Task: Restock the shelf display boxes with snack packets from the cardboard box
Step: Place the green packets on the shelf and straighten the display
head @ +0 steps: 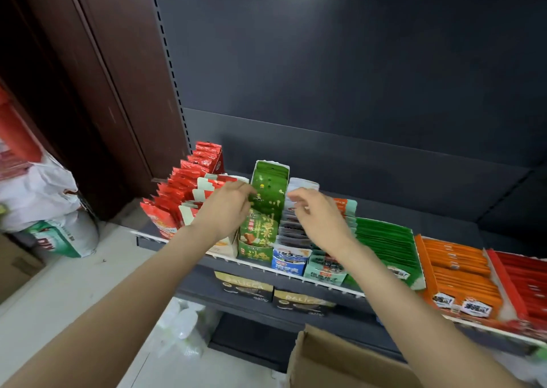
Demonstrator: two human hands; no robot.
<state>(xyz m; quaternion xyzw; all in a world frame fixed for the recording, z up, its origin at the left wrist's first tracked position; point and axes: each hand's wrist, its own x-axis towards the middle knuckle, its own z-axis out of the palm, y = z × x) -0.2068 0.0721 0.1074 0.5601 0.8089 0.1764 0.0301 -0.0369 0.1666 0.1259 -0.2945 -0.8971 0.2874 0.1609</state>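
A green display box (258, 250) stands on the shelf (296, 276), packed with green snack packets (268, 189). My left hand (225, 207) reaches to the box's left side, its fingertips at the green packets; whether it pinches one is unclear. My right hand (318, 213) hovers with loosely curled fingers over the blue-and-white display box (291, 262) of dark packets, holding nothing visible. The open cardboard box (340, 358) sits low at the front, below my right forearm.
Red packets (180, 192) fill boxes at the shelf's left end. Green (387, 248), orange (455, 272) and red (524, 284) packet rows run to the right. Dark boxes (245, 287) sit on the lower shelf. Sacks (44, 198) lean by a brown door at left.
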